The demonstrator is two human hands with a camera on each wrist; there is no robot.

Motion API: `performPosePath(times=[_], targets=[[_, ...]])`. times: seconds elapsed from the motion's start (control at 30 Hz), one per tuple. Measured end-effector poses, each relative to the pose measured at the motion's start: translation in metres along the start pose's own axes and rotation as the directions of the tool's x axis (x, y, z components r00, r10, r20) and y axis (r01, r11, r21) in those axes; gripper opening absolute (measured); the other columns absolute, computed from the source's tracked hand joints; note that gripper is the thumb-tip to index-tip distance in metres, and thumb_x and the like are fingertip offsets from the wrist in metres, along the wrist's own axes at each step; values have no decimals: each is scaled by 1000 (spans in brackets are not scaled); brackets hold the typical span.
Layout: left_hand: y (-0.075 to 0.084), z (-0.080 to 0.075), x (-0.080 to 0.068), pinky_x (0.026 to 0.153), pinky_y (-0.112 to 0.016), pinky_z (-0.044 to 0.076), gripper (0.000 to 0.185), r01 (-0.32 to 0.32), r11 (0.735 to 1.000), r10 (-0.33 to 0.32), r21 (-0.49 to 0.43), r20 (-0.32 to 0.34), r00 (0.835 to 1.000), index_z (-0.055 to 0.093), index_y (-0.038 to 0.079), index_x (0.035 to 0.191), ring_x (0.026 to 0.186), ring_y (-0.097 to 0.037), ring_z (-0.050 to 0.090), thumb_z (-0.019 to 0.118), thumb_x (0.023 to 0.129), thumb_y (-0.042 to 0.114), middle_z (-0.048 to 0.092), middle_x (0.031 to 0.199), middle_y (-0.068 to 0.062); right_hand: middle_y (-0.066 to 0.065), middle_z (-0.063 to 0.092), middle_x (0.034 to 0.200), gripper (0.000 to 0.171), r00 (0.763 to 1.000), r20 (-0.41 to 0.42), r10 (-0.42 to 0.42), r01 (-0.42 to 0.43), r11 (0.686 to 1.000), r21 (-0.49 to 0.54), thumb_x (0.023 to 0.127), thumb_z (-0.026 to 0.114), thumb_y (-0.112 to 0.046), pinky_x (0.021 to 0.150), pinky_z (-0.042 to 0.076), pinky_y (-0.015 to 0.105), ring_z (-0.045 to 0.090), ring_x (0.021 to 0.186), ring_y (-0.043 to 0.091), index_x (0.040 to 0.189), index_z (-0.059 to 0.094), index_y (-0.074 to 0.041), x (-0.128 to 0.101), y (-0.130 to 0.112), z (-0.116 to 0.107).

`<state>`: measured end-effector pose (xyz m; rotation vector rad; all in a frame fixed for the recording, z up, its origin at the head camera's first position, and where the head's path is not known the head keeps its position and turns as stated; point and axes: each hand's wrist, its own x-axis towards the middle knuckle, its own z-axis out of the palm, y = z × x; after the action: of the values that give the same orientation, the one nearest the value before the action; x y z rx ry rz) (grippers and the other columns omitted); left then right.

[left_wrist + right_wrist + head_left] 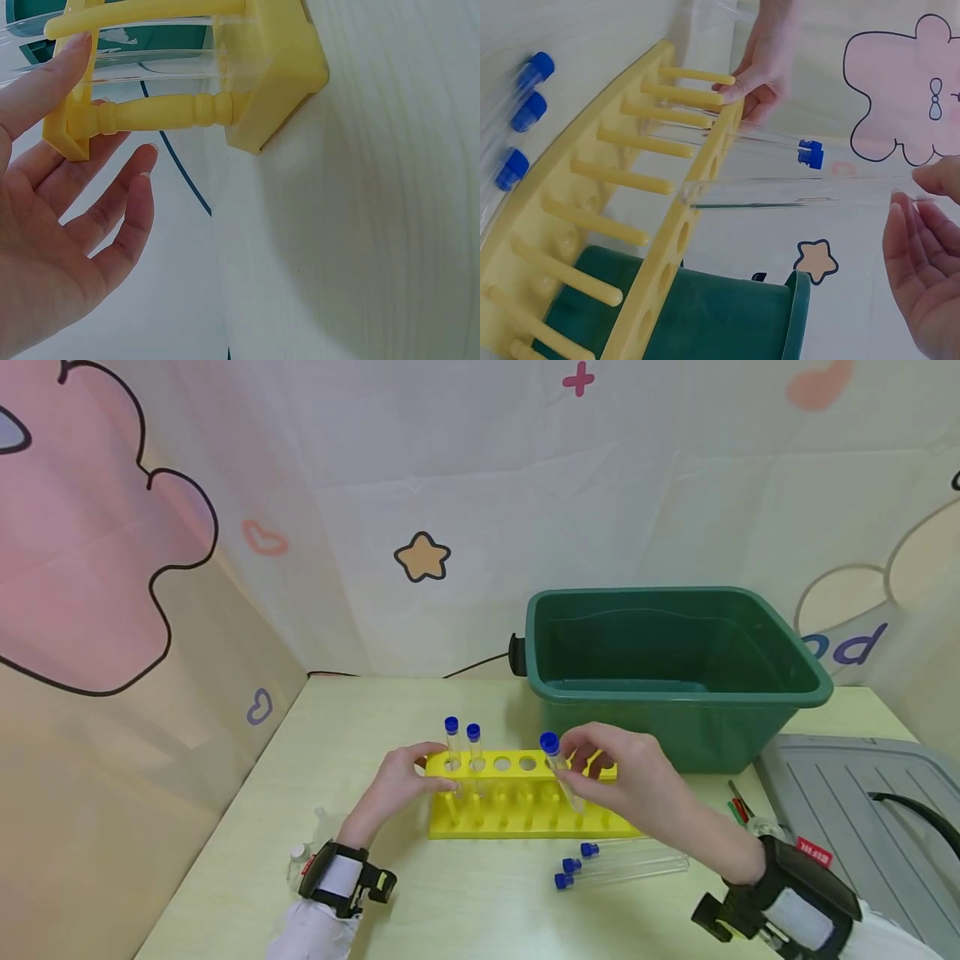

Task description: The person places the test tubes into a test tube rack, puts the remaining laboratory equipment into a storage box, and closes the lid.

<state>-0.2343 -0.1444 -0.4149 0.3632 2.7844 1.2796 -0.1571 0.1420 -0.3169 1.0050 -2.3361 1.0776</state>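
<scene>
A yellow test tube rack (525,832) stands on the table, with two blue-capped test tubes (474,748) upright at its left end. My left hand (396,783) grips the upper board at that end, thumb in front and fingers behind, as the left wrist view also shows. In my right hand (630,770) a clear test tube (567,787) with a blue cap is pinched near its top, tilted in front of the rack in the head view. Its rounded bottom (694,193) overlaps the holed upper board (681,236) in the right wrist view.
Three capped test tubes (637,866) lie in front of the rack. Behind it to the right stands a green bin (667,722). A grey lid (847,802) lies at the right, with small coloured tools (740,808) beside it. A clear bottle (297,860) is near the left wrist.
</scene>
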Motion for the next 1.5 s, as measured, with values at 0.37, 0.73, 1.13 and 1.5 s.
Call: performPosePath(times=[0.37,0.73,1.13,1.5], targets=[[1,0,0,62,-30,40,56,-7,1000,7,-2,-2,1000,59,5,117,79,-20,48,80,68,21,57,87,0,-4,61,83,24,996,-50,67,-62,994,89,74,70,6,63,50,25,57,73,8,93,59,-5,20,-1,5],[1,0,0,61,-30,39,56,-4,1000,4,1,1,1000,59,5,117,81,-22,47,80,68,22,56,87,0,1,62,85,23,988,-82,130,-118,984,137,76,70,3,64,50,27,59,75,12,96,59,-2,35,7,19],[-1,1,1,62,-30,40,56,-23,1000,23,10,-3,1000,59,4,116,82,-20,48,80,68,23,58,91,-1,1,62,86,19,984,-49,169,-159,975,157,80,67,-1,65,49,25,58,76,12,97,59,-2,47,10,37],[0,0,0,63,-31,40,55,-26,1000,26,9,-10,1000,60,5,116,81,-20,48,80,68,23,57,89,0,-1,61,85,18,976,18,219,-219,965,147,82,65,-2,65,48,25,56,75,11,99,59,-5,47,18,47]])
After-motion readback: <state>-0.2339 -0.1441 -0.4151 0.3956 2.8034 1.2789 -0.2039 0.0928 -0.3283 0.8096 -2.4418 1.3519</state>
